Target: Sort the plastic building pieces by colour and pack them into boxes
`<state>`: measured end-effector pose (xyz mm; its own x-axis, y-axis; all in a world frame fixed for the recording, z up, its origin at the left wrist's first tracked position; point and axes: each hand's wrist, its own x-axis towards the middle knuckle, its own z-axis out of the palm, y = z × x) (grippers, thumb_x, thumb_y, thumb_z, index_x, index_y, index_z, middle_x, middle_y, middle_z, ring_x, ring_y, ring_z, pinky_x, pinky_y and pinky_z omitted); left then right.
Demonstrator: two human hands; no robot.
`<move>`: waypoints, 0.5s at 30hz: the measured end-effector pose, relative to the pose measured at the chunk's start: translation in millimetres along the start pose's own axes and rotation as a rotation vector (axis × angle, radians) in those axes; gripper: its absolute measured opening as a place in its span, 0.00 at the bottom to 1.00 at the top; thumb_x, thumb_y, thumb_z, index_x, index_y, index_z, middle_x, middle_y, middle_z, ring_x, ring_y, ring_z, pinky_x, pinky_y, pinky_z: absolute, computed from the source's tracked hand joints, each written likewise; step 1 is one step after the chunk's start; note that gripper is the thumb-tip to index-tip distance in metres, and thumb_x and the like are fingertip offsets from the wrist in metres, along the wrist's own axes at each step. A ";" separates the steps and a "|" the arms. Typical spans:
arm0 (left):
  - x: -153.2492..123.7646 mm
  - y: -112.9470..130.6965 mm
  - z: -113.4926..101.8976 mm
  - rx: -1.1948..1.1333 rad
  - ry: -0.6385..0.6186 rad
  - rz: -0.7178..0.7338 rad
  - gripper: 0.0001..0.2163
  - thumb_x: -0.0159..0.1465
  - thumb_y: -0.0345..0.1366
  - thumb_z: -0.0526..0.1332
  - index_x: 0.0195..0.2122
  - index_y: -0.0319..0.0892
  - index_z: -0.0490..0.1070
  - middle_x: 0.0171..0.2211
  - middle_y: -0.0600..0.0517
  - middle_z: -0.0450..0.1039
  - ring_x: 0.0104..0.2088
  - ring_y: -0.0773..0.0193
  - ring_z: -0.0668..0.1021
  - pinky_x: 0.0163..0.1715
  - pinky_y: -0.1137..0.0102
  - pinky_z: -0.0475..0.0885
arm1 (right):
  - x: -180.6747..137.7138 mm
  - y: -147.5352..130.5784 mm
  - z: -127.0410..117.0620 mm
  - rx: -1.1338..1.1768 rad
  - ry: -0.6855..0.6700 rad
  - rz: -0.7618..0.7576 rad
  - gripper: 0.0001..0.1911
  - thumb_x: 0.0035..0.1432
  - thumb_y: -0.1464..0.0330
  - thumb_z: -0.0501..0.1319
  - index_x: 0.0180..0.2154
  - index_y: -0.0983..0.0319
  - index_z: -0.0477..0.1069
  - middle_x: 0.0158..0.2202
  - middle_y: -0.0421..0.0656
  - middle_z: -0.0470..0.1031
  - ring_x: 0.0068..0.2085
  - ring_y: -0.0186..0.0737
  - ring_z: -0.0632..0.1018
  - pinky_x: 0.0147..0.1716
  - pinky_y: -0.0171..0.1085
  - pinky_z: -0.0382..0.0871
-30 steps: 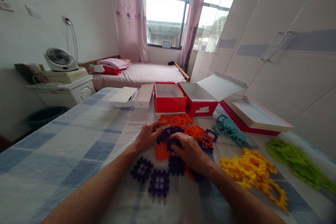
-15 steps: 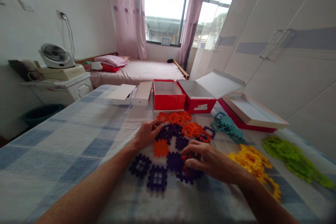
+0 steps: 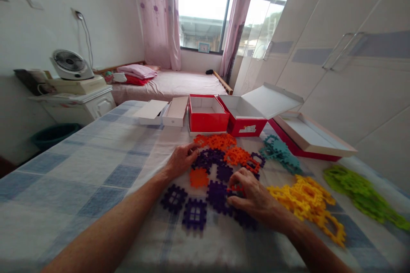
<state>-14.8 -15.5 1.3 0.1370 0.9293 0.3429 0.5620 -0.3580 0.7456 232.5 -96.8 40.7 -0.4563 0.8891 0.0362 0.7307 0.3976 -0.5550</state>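
Note:
My left hand [image 3: 181, 160] lies on the checked tablecloth [image 3: 96, 166] with its fingers curled against the edge of a heap of purple and orange plastic grid pieces [image 3: 224, 153]. My right hand [image 3: 251, 194] is closed in a pinch on a small red-orange piece [image 3: 236, 189], close over the purple pieces [image 3: 218, 194]. Two purple grid squares [image 3: 184, 207] lie flat in front of my left forearm. An orange piece [image 3: 198, 177] sits between my hands.
Yellow pieces [image 3: 307, 204], green pieces [image 3: 361, 194] and teal pieces [image 3: 278, 155] lie in separate heaps to the right. Open red boxes [image 3: 208, 121], a white box [image 3: 166, 113] and a flat lid [image 3: 310, 136] stand at the table's far side. A fan [image 3: 68, 64] sits on a cabinet left.
My right hand has drawn back from the purple heap toward me and now pinches a small red-orange piece. The left hand has stayed at the heap's edge.

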 end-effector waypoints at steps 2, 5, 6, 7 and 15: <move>0.3 0.0 0.3 0.001 -0.003 -0.009 0.15 0.61 0.39 0.53 0.43 0.40 0.74 0.26 0.53 0.76 0.24 0.67 0.74 0.24 0.76 0.67 | 0.8 -2.0 -1.6 0.072 -0.026 0.036 0.07 0.50 0.70 0.60 0.32 0.59 0.63 0.35 0.38 0.68 0.36 0.34 0.70 0.35 0.33 0.63; 0.8 1.0 0.2 0.004 -0.003 -0.010 0.14 0.61 0.39 0.54 0.42 0.40 0.75 0.26 0.53 0.76 0.24 0.67 0.75 0.24 0.76 0.67 | 1.7 -4.1 0.2 0.098 -0.013 0.055 0.08 0.51 0.68 0.60 0.30 0.59 0.60 0.28 0.35 0.67 0.30 0.32 0.69 0.29 0.32 0.61; 0.8 1.3 0.0 0.004 0.000 -0.009 0.14 0.61 0.39 0.54 0.42 0.40 0.75 0.26 0.52 0.76 0.24 0.67 0.75 0.24 0.75 0.68 | 2.3 -4.1 1.9 0.092 0.016 0.048 0.08 0.52 0.67 0.60 0.31 0.59 0.60 0.27 0.35 0.67 0.29 0.32 0.69 0.29 0.32 0.60; 0.9 1.5 -0.2 0.004 0.002 -0.006 0.14 0.61 0.39 0.54 0.43 0.40 0.75 0.26 0.52 0.76 0.24 0.67 0.75 0.24 0.75 0.68 | 3.2 -3.6 3.8 0.082 0.049 0.039 0.08 0.53 0.66 0.60 0.32 0.59 0.60 0.26 0.34 0.66 0.28 0.32 0.69 0.29 0.32 0.60; 1.0 -1.7 0.7 0.016 0.008 -0.005 0.14 0.61 0.38 0.54 0.42 0.40 0.75 0.25 0.53 0.76 0.24 0.67 0.75 0.24 0.75 0.68 | 13.9 -0.6 -4.4 0.004 0.262 0.058 0.14 0.63 0.59 0.48 0.35 0.59 0.66 0.27 0.38 0.71 0.30 0.36 0.73 0.32 0.34 0.61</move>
<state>-15.1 -13.9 0.0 0.1272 0.9305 0.3436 0.5753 -0.3514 0.7386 227.9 -83.7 45.1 -0.2663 0.9391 0.2174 0.7496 0.3435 -0.5657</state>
